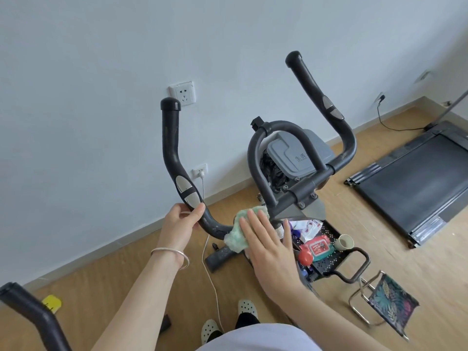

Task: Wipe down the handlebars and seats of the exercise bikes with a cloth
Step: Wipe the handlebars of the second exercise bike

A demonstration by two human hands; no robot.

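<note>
Handlebar (170, 148) is gripped by left hand (181, 224); cloth (238, 231) is pressed flat by right hand (271, 252), better wrapped fully round it.

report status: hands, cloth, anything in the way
Left hand grips the handlebar. Right hand flat, fingers pressing the green cloth on its lower bend. Nothing blocking; cluttered tray sits below.

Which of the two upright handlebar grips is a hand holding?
The left grip, by the wall socket: the left hand holds it by its silver pads. The right grip stands untouched.
</note>
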